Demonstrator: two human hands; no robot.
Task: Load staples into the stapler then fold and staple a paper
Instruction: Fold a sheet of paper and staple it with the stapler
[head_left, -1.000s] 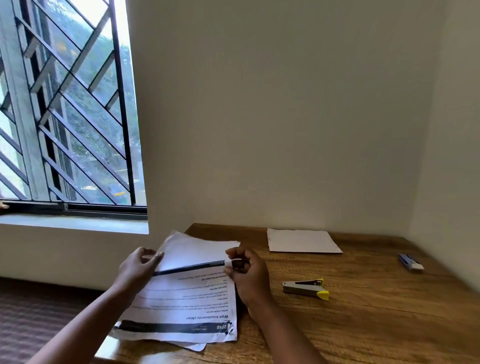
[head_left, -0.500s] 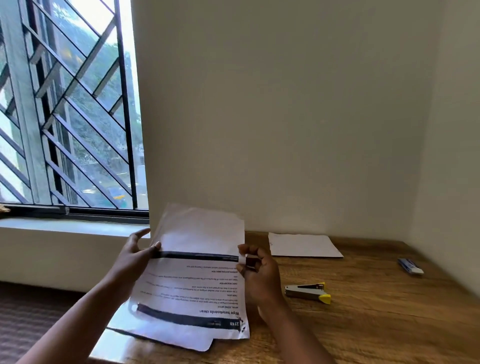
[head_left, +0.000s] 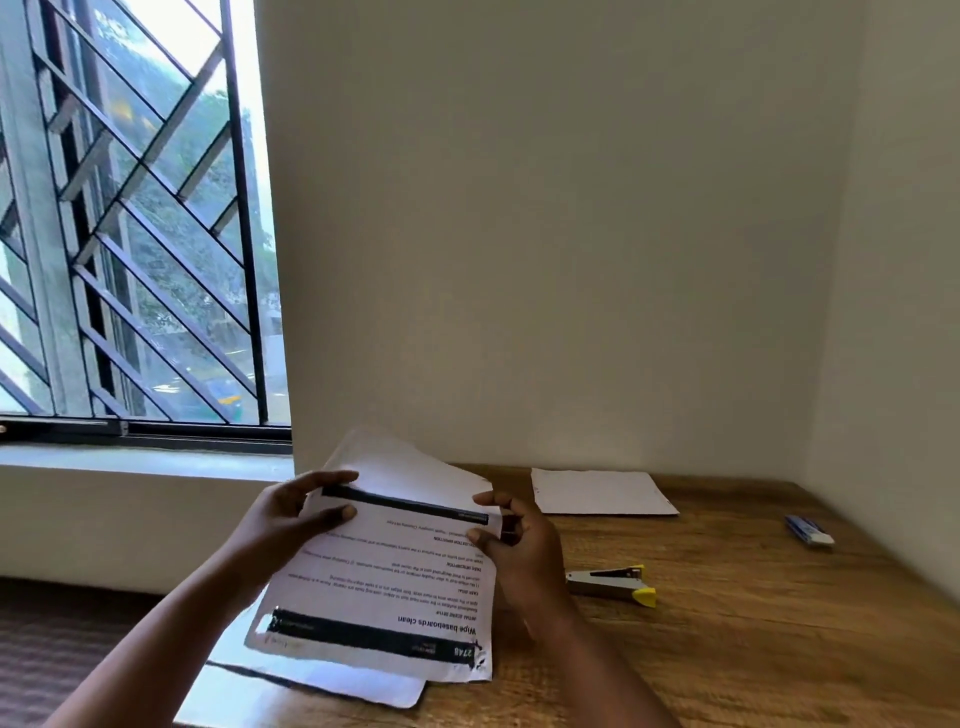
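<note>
A printed paper (head_left: 395, 587) with black bands and upside-down text is lifted off the wooden table (head_left: 727, 649), its far part bent up and back. My left hand (head_left: 291, 514) pinches its left edge near the upper black band. My right hand (head_left: 519, 545) grips its right edge at the same height. A grey stapler with a yellow tip (head_left: 613, 584) lies on the table just right of my right hand, untouched. A small blue and white staple box (head_left: 809, 531) rests far right near the wall.
A blank white sheet (head_left: 597, 492) lies at the back of the table by the wall. Another sheet (head_left: 363, 686) sits under the held paper at the table's near left edge. A barred window (head_left: 130, 234) and sill are at left; walls close the back and right.
The paper has gone from lying on the table to being lifted in both hands, and its far part now curls backward. The stapler and staple box have stayed put.
</note>
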